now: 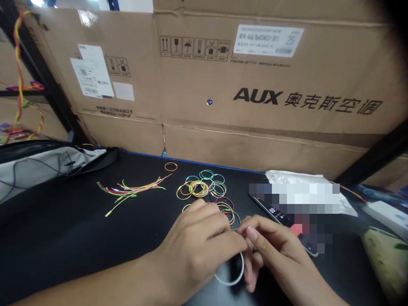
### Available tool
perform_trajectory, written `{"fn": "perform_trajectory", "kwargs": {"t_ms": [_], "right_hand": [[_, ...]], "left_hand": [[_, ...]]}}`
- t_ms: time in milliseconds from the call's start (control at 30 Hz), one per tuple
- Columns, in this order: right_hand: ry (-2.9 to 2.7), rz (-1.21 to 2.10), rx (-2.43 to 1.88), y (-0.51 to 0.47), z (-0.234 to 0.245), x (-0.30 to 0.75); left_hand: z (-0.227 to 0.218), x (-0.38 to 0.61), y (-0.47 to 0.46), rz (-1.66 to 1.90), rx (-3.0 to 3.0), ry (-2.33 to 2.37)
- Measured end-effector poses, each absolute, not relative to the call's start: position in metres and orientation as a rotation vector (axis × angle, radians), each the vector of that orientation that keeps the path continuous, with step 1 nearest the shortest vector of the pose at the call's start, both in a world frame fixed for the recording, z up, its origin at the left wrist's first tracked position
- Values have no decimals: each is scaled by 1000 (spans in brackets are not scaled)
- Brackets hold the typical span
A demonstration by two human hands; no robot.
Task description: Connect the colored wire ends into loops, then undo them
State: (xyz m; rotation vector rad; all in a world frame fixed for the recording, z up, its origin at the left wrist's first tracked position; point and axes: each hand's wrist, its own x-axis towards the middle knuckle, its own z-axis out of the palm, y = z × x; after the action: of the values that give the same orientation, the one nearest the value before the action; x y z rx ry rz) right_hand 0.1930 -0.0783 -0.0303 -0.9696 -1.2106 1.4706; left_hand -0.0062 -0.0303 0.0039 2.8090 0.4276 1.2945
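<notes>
Nearest to the camera, the left hand (194, 242) and the right hand (274, 246) are both half closed and meet above the black tabletop (63, 242), with the fingers bent together. Between them they grasp a thin white wire ring (243, 267), whose joined part is hidden by the fingers (so I cannot tell how it is fastened). Just beyond the hands lies a heap of many thin multicoloured wire rings (200, 190), and some of these touch the left hand. One thin orange wire ring (171, 166) lies apart, farther on. To the left, a bundle of loose, unclosed red, yellow and green wires (130, 191) remains. On the right there is a black smartphone (270, 210), partly blurred, and behind everything stands a large brown cardboard box (255, 97) printed with AUX.
</notes>
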Motion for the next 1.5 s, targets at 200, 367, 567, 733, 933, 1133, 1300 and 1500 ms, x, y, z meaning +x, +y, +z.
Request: {"fn": "perform_trajectory", "kwargs": {"t_ms": [200,367,567,733,933,1133,1300,1500], "right_hand": [[-1258,1597,-978,-81,-31,190],[-1189,1635,-984,-78,-36,196],[-1185,1298,-1184,-70,-30,210],[-1192,1194,-1200,-77,-26,205],[-1173,1380,-1081,-82,-23,192],[-1213,1348,-1068,-81,-26,187],[-1285,1250,-1057,-84,-29,186],[-1637,776,-1004,-93,-27,194]], "left_hand": [[-2,-5,-41,1214,2623,215],[-1,-10,-29,1129,2573,74],[-1,-11,-17,1134,2655,299],[-4,-5,-27,1153,2500,533],[-6,-5,-23,1249,2587,562],[-4,-8,-22,1269,2742,400],[-4,-6,-25,1263,2705,400],[7,-4,-29,878,2068,590]]}}
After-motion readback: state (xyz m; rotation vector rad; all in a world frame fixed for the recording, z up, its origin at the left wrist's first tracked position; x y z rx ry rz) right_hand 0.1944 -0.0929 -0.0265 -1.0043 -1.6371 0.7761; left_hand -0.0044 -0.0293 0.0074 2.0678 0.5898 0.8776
